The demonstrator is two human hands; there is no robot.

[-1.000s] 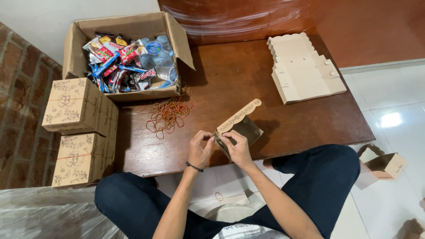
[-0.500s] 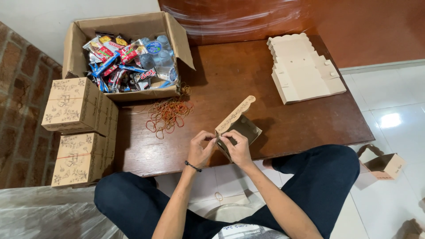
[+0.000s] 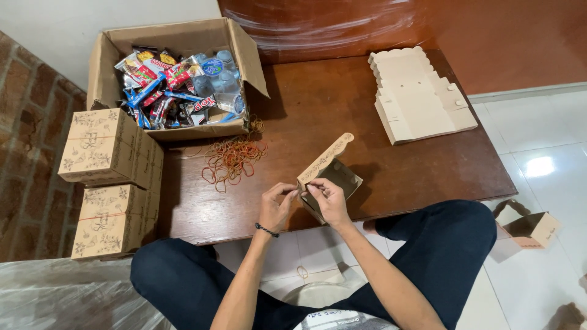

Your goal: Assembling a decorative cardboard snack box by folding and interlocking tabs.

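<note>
Pinching the small cardboard box (image 3: pixel 330 178) between left hand (image 3: pixel 276 208) and right hand (image 3: pixel 329 201), lid flap tipped slightly lower than before, near the rubber bands (image 3: pixel 231 160).

Matt cardboard box (image 3: pixel 330 177), glossy wooden table (image 3: pixel 391 153), rubber bands (image 3: pixel 232 160)

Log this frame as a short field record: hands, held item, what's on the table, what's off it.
left hand: grips the near corner of the small printed box
right hand: on the same box, fingers at its open top
small printed box: half-folded, lid flap raised, at the table's near edge
table: dark brown wood
rubber bands: loose pile left of the hands
carton: open, full of wrapped snacks and water cups
flat box blanks: stacked, far right
finished boxes: stacked left of the table
</note>
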